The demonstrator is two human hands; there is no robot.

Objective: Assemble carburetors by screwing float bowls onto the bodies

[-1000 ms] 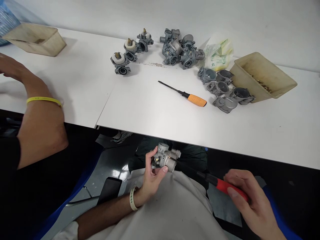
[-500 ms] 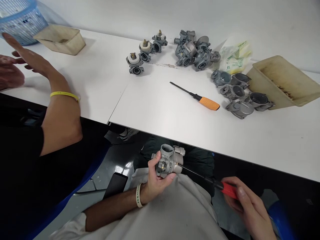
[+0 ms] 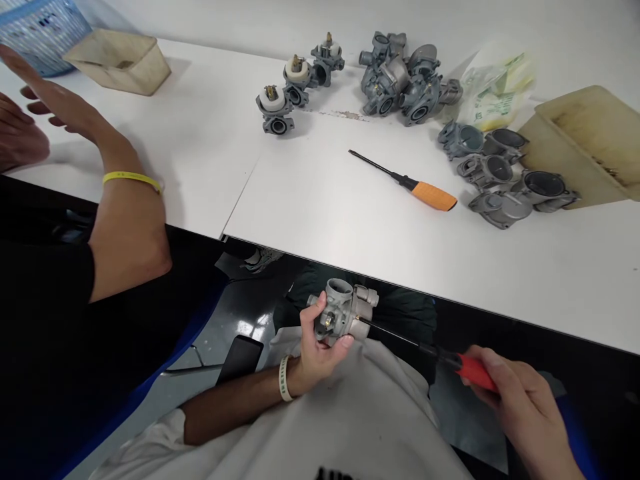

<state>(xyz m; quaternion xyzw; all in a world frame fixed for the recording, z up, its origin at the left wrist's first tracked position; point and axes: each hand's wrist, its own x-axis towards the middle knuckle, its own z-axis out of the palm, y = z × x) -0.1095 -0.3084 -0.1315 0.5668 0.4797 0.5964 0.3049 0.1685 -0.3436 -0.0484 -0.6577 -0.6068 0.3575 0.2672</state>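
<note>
Over my lap, my left hand [image 3: 320, 347] is closed around a grey metal carburetor [image 3: 345, 310], its round bore facing up. My right hand [image 3: 520, 393] grips the red handle of a screwdriver [image 3: 477, 371]. The thin dark shaft points left, and its tip meets a small brass-coloured screw on the carburetor's side. On the table ahead lies a second screwdriver [image 3: 433, 195] with an orange handle, touched by neither hand.
Carburetors with white floats [image 3: 273, 100] stand at the back, beside a pile of carburetors [image 3: 387, 83]. Several carburetor bodies [image 3: 500, 208], a plastic bag [image 3: 500, 100] and a beige bin [image 3: 560, 153] are at right. A co-worker's arm [image 3: 125, 220], another bin [image 3: 117, 63] and a blue basket [image 3: 45, 33] occupy the left.
The view has shifted slightly, so the table things sit higher and further right. My right hand has turned on the red handle; the tip stays at the carburetor's side.
</note>
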